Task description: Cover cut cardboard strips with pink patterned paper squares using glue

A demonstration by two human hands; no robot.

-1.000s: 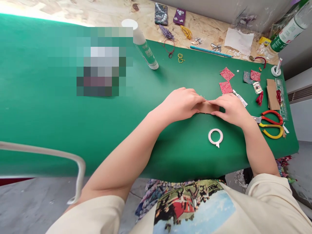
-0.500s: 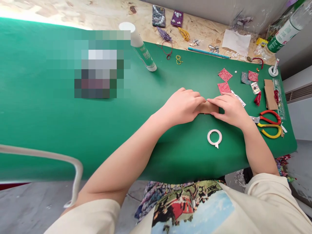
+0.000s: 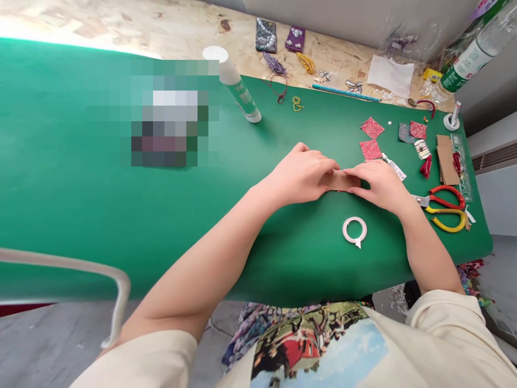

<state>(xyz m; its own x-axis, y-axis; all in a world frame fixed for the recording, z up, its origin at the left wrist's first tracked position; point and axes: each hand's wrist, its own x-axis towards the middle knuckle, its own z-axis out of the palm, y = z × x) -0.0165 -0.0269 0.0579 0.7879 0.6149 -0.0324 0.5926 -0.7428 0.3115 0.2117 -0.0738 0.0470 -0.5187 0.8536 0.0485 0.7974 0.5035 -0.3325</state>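
A small brown cardboard piece point(image 3: 340, 181) lies low over the green mat point(image 3: 194, 226), between both hands. My left hand point(image 3: 307, 173) grips its left end with fingers and thumb. At its right end, my right hand point(image 3: 376, 186) pinches it, the index fingertip on the top edge and the thumb on the lower edge. A roll of narrow white tape point(image 3: 343, 230) rests just below the hands. Beyond the right hand are two red patterned squares point(image 3: 372, 128) and a white tube point(image 3: 393, 167).
Scissors point(image 3: 448, 198) with red and yellow handles lie to the right, by brown cardboard strips point(image 3: 446, 160). A white-and-green glue bottle point(image 3: 241, 97) stands behind the left hand. Beaded pieces with tassels point(image 3: 265, 36), a blue pencil point(image 3: 345, 92) and a plastic bottle point(image 3: 468, 67) are at the back.
The view has shifted slightly, so the table things appear a little lower. Both hands keep hold of the cardboard, with hardly any change in their grip.
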